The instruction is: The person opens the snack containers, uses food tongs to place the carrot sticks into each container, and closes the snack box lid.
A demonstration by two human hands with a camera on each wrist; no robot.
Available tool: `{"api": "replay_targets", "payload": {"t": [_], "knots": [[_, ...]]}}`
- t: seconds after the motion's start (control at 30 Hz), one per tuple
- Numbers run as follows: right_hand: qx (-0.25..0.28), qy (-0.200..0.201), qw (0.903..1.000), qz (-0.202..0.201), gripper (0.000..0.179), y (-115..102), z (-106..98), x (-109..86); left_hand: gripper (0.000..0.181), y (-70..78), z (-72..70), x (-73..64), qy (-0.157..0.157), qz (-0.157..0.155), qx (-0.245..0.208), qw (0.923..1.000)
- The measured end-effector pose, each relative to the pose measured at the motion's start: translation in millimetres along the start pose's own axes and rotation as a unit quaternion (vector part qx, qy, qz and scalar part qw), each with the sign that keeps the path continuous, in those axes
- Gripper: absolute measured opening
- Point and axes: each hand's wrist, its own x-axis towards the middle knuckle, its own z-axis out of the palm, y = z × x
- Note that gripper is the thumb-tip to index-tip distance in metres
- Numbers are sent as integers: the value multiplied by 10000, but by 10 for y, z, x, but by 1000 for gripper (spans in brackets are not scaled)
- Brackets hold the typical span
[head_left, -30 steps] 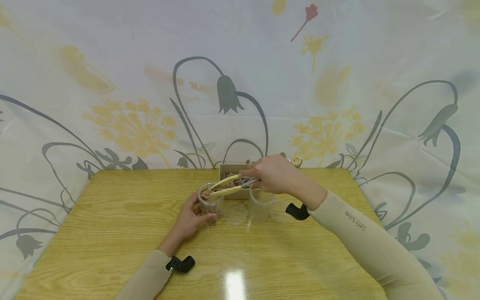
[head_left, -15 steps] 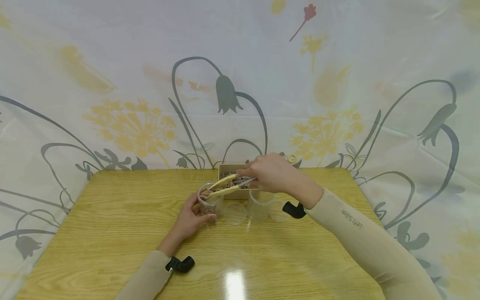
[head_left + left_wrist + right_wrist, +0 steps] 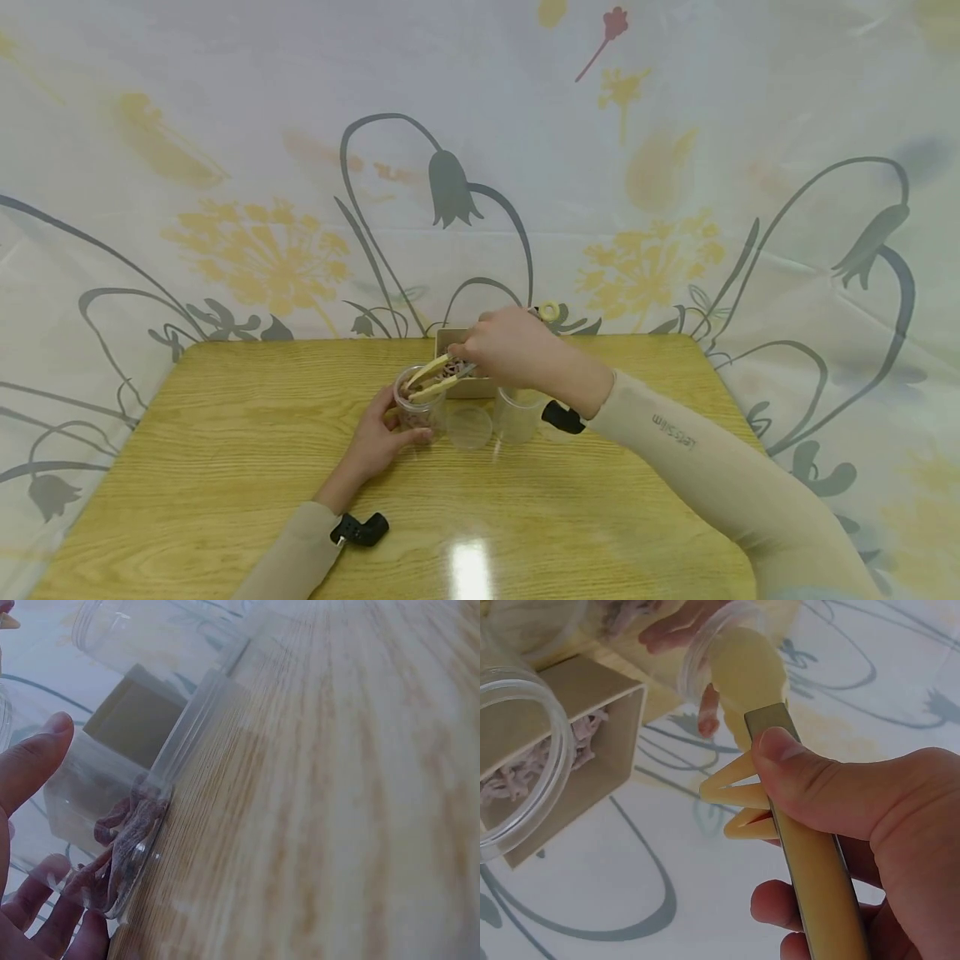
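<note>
My left hand (image 3: 375, 435) holds a clear plastic jar (image 3: 420, 417) at the left of the group, its thumb and fingers round the sides. Brownish-purple, jerky-like strips (image 3: 127, 840) lie at the jar's bottom in the left wrist view. My right hand (image 3: 513, 346) grips yellow-tipped tongs (image 3: 814, 874), thumb on top of the handle. The tong tips reach into the mouth of the held jar. Behind it stands a beige box (image 3: 476, 389) with more of these strips (image 3: 536, 769), partly hidden by my right hand.
A second clear jar (image 3: 516, 421) stands to the right, in front of the box. One clear lid (image 3: 470, 428) lies between the jars, another right of the second jar. All are on a wooden table (image 3: 225, 467) backed by a flower-patterned sheet (image 3: 660, 100).
My right hand has moved left with the tongs, and their tips sit farther into the held jar. My left hand and that jar stay in place.
</note>
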Motion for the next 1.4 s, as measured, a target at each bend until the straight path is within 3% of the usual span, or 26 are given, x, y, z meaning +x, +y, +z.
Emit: {"api": "replay_targets", "payload": {"t": [0.17, 0.33, 0.63, 0.8, 0.97, 1.1, 1.4], "knots": [[-316, 184, 9992, -183, 18, -70, -12, 84, 80, 1, -6, -10, 8, 88, 79, 9999], [-338, 130, 9993, -116, 19, -78, -19, 97, 78, 29, 3, -13, 129, -88, 199, 9997], [170, -118, 9997, 157, 41, 50, -18, -20, 66, 38, 3, -8, 119, -189, 215, 9995], [597, -16, 9979, 259, 48, 163, 56, -125, 60, 23, 0, -5, 55, -235, 173, 9996], [1225, 74, 9907, 585, 54, 287, 153, -227, 73, 15, 6, -7, 118, -231, 214, 9994], [1553, -82, 9828, 997, 63, 395, 223, -284, 75, 1, 9, -8, 117, -177, 169, 9996], [2083, -402, 9638, 1615, 64, 607, 492, -351, 78, -6, 0, -14, 113, -233, 122, 9996]]}}
